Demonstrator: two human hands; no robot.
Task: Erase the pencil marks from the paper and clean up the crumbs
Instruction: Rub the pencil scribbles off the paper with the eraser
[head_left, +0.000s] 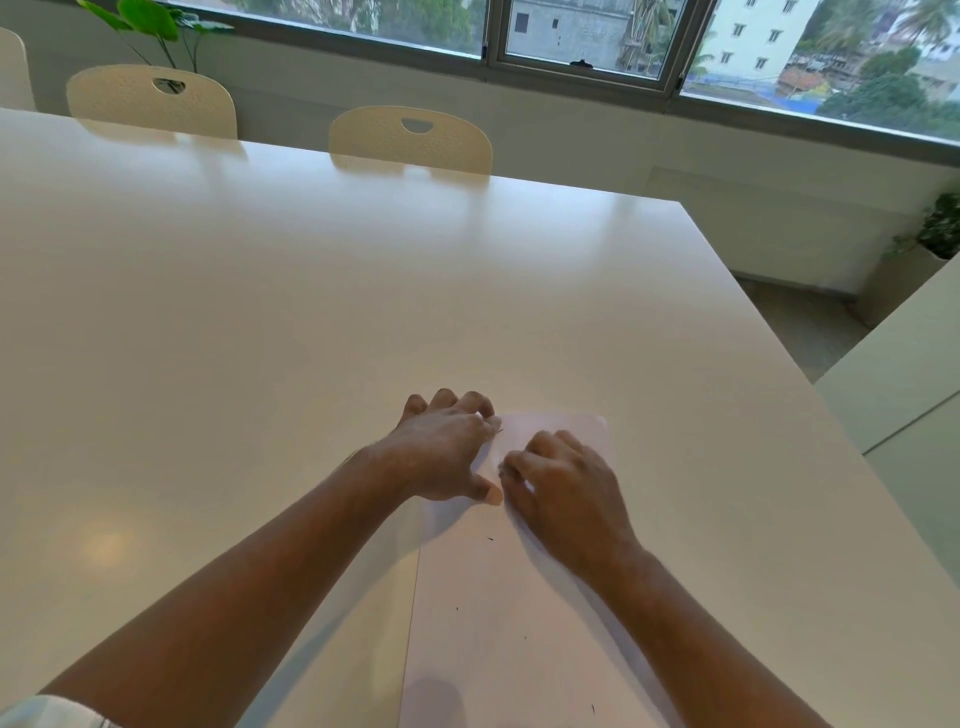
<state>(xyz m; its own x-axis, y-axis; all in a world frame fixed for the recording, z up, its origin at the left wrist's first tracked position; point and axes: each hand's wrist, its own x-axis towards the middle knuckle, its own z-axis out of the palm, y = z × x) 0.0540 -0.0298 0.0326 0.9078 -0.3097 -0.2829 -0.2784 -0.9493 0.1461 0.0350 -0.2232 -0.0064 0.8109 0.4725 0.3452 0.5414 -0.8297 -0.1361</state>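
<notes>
We look down from head height at a wide white table (311, 312), where a sheet of white paper (498, 597) lies flat near the front edge, a little right of centre, with its far end pointing away from us. Both bare forearms reach in from below and meet at that far end. The left hand (447, 452) rests over the paper's far left corner, its fingers spread and gently arched, with the fingertips down on the surface and the thumb lying on the sheet; it presses and grips nothing. The right hand (569, 488) sits just beside it on the paper, almost touching the left thumb, with its knuckles raised and its fingers curled under. A pale spot shows between those curled fingers, but we cannot tell whether the hand is pinching something or is simply bunched. A few tiny dark specks (491, 538) are scattered across the nearer part of the sheet (they are too small for us to tell crumbs from pencil marks). At the bottom left corner, a light sleeve (47, 714) just enters view. Two cream chairs (410, 137) stand at the table's far side, beneath a long window (582, 36), and a leafy plant (150, 21) is at the upper left.
</notes>
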